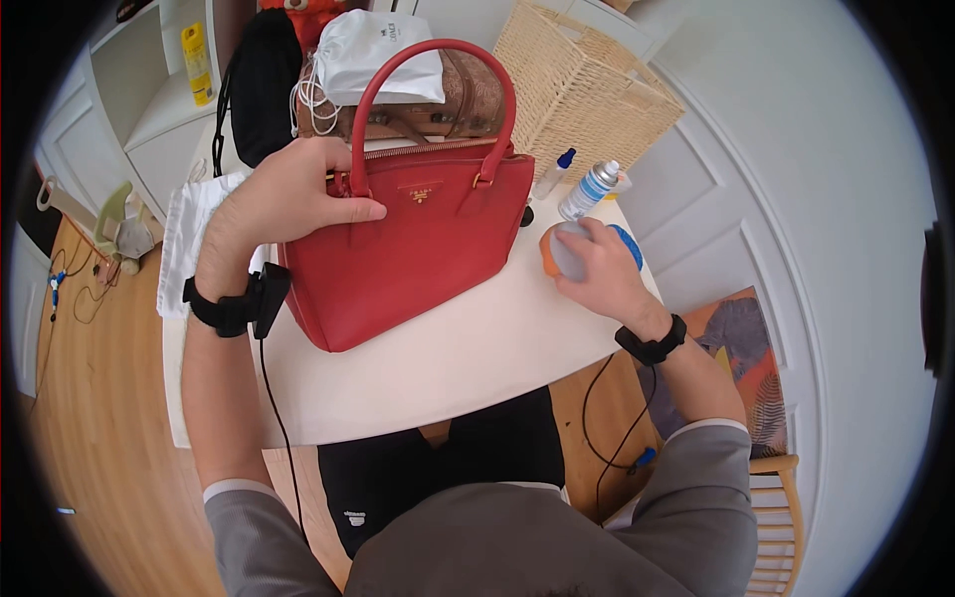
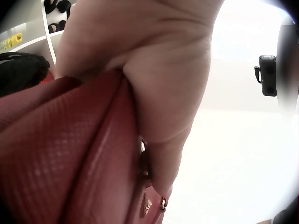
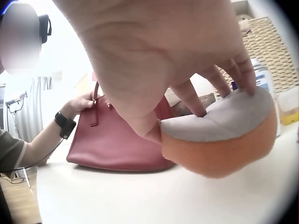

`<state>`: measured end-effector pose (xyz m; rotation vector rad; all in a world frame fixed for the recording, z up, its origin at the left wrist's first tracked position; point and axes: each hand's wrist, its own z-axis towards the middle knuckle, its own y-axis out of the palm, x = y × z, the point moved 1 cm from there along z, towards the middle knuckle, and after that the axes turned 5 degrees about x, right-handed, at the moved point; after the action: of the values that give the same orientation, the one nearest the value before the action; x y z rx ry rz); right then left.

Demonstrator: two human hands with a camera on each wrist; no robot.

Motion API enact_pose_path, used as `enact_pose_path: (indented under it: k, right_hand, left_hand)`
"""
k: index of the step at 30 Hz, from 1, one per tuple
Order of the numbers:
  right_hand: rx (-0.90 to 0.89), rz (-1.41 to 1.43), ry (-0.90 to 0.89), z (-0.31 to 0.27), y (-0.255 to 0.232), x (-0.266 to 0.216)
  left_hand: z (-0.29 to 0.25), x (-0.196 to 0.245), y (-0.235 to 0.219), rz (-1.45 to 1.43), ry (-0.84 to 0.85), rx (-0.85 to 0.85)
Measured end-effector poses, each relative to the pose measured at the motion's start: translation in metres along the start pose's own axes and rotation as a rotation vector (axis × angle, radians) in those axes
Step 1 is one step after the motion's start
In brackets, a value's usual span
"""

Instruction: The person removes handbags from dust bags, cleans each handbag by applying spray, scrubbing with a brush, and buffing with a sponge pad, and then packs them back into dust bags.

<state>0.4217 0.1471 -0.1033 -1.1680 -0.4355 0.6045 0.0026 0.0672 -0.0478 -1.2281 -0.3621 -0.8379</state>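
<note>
A red handbag (image 1: 428, 239) with two arched handles stands on the white table (image 1: 398, 388). My left hand (image 1: 298, 194) grips its upper left corner by the handle base, thumb lying across the front; in the left wrist view the hand (image 2: 159, 93) covers the bag's top edge (image 2: 93, 154). At the right, my right hand (image 1: 605, 274) holds a round pad, orange (image 1: 548, 253) and grey (image 1: 569, 255). The right wrist view shows the right hand's (image 3: 163, 60) fingers on the pad's grey face (image 3: 224, 119), its orange side (image 3: 219, 156) facing down.
Behind the pad stand a blue-and-white can (image 1: 589, 191) and a small blue-capped bottle (image 1: 553, 175); a blue round item (image 1: 626, 244) lies beside it. Farther back are a woven basket (image 1: 577, 90), a brown bag (image 1: 468, 95), a white pouch (image 1: 383, 60) and a black pouch (image 1: 264, 90).
</note>
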Motion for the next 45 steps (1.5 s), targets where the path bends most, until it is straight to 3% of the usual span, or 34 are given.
enact_pose_path:
  k: [4, 7, 10, 12, 14, 19, 21, 22, 24, 25, 29, 32, 34, 36, 40, 45]
  right_hand:
    - [-0.026, 0.01, 0.027, 0.0, 0.027, 0.025]
    - [-0.112, 0.054, 0.011, 0.008, 0.038, 0.031]
    - [-0.064, 0.111, 0.005, 0.02, 0.032, 0.024]
    - [-0.05, 0.192, -0.067, 0.037, 0.006, 0.004]
    - [0.049, 0.561, -0.064, 0.053, -0.019, -0.023]
    - [0.129, 0.686, -0.092, 0.099, -0.044, -0.069]
    - [0.166, 0.284, -0.167, 0.124, -0.053, -0.084]
    - [0.175, 0.309, -0.177, 0.137, -0.053, -0.088]
    - [-0.198, 0.444, -0.049, 0.157, -0.047, -0.093]
    - [-0.075, 0.491, -0.094, 0.16, -0.039, -0.095]
    - [-0.168, 0.503, -0.078, 0.163, -0.032, -0.088]
    - [-0.116, 0.537, -0.067, 0.155, -0.028, -0.085]
    - [0.008, 0.525, -0.138, 0.15, -0.03, -0.088]
    - [0.055, 0.494, -0.143, 0.15, -0.014, -0.088]
    - [0.042, 0.427, -0.172, 0.145, -0.016, -0.091]
    - [0.063, 0.488, -0.196, 0.141, -0.023, -0.089]
  left_hand:
    - [0.002, 0.001, -0.005, 0.079, 0.034, -0.035]
    - [0.004, 0.009, -0.008, 0.131, 0.225, 0.053]
    - [0.006, 0.001, -0.006, 0.262, 0.349, 0.163]
    - [0.006, 0.002, -0.006, 0.208, 0.288, 0.137]
    - [0.006, 0.002, -0.007, 0.252, 0.282, 0.14]
    - [0.008, 0.0, -0.005, 0.244, 0.215, 0.109]
    - [0.006, 0.003, -0.008, 0.263, 0.157, 0.084]
    - [0.005, 0.005, -0.007, 0.287, 0.143, 0.081]
    - [0.005, 0.007, -0.005, 0.216, 0.129, 0.13]
    - [0.004, 0.013, -0.008, 0.244, 0.01, 0.067]
    - [0.004, 0.017, -0.002, 0.105, -0.145, 0.159]
    - [0.013, 0.015, 0.0, 0.205, -0.213, 0.152]
    - [0.019, 0.015, 0.0, 0.213, -0.241, 0.145]
    - [0.026, 0.013, -0.001, 0.267, -0.399, 0.037]
    - [0.031, 0.008, -0.003, 0.137, -0.43, -0.05]
    - [0.024, 0.007, -0.002, 0.082, -0.449, -0.011]
